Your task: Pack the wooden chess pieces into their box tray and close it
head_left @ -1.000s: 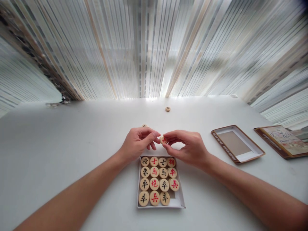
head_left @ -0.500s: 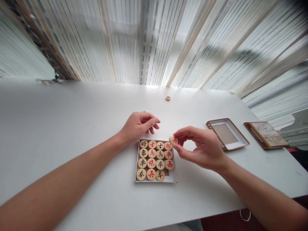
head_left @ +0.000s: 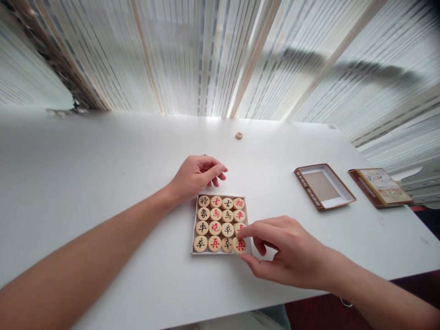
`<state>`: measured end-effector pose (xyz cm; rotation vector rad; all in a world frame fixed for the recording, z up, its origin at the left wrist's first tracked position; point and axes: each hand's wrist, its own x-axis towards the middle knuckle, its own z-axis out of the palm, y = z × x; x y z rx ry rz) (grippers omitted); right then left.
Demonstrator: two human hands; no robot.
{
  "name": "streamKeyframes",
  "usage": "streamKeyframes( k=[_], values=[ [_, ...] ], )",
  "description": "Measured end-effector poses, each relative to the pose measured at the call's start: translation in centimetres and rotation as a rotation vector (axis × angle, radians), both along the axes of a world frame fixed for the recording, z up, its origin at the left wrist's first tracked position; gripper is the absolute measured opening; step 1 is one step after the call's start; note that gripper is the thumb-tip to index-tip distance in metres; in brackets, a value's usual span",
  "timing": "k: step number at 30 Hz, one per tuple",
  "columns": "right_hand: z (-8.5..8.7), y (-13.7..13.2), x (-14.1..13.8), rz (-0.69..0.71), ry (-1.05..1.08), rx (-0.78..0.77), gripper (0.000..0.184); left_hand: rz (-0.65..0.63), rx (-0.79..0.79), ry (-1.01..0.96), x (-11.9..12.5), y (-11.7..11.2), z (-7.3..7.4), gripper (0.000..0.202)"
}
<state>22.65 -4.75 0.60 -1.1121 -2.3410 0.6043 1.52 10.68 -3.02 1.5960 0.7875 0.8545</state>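
Note:
A shallow white box (head_left: 194, 234) on the table holds rows of round wooden Chinese chess pieces marked in black and red. My right hand (head_left: 288, 254) reaches over its near right corner. Thumb and index finger close around a red-marked chess piece (head_left: 239, 246) there, while the index finger partly covers the red piece behind it. My left hand (head_left: 201, 174) rests on the table just beyond the box's far left corner, fingers loosely curled and apart, nothing visible in them. Behind its knuckles, a sliver of another piece (head_left: 205, 155) peeks out, mostly hidden.
Farther back on the white table (head_left: 113, 156) lies a single chess piece (head_left: 239, 135). To the right are a brown-edged box lid or tray (head_left: 321, 185) and a brown box part with a printed picture (head_left: 381, 185). A striped string curtain (head_left: 178, 59) hangs along the far edge.
My right hand has brought the red chess piece down and toward me, from above the box's far right corner into the near right gap. My left hand has stayed nearly still.

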Motion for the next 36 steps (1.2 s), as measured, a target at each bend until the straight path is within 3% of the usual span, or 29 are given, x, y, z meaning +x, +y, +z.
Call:
streamKeyframes(
  k=[21,36],
  values=[
    [-1.3,-0.4,-0.6,0.058,-0.12,0.054,0.011,-0.021,0.024,0.014,0.1,0.0,0.0,0.023],
    [-1.1,-0.6,-0.5,0.087,-0.152,0.195,0.015,-0.013,0.046,0.01,0.3,-0.1,0.3,0.02]
  ],
)
